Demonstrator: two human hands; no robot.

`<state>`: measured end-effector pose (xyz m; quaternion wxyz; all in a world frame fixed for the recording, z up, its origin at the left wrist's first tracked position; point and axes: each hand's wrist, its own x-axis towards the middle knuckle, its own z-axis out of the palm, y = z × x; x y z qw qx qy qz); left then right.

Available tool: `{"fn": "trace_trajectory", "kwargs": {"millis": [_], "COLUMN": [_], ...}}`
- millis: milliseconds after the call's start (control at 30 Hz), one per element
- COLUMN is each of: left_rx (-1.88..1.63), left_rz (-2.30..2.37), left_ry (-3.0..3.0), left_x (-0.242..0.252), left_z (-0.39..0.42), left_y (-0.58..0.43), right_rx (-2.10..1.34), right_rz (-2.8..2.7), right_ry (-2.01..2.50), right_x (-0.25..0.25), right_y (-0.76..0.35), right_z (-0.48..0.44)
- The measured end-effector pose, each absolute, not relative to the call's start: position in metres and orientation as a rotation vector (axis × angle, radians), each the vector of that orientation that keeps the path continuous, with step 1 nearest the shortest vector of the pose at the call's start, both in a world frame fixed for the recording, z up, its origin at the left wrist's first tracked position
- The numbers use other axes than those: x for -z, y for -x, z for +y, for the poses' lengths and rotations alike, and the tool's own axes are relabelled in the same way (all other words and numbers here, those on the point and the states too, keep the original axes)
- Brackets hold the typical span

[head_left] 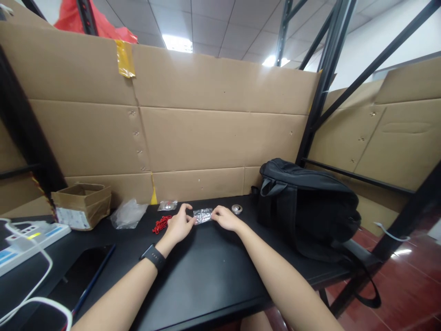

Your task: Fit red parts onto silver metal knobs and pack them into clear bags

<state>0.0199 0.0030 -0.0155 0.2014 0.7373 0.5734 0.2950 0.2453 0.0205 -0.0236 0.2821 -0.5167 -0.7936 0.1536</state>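
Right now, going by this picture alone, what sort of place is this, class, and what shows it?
Probably an indoor workstation in a workshop or storeroom: a flat black tabletop, a tall brown cardboard partition behind it, and slanting black metal rack posts.

No text is readable; the white label (72, 218) is blurred.

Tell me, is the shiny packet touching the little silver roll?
Apart. The head view shows the shiny packet and the silver roll with the right hand and some black table between them.
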Motion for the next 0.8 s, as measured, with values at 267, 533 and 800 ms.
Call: {"fn": "trace_trajectory", "kwargs": {"millis": [267,533,800], "left_rx": [-0.721,-0.659,-0.808], "left_rz": [1.730,1.586,1.602], "left_ry": [-2.517,-2.643,-2.567], "left_x": [0.025,0.029,0.027], "left_z": [-0.004,-0.003,0.000], "left_y": [-0.032,-0.030,-0.028], "right_rx": [-0.124,-0.127,-0.196], "right_rz": [-2.105,-2.354,-2.236], "right_ry": [1.563,1.318,1.396], "right_x": [0.031,0.021,0.015], "right_y": [-0.232,-0.235,-0.232], "right_z": [0.015,0.004,0.006]}}
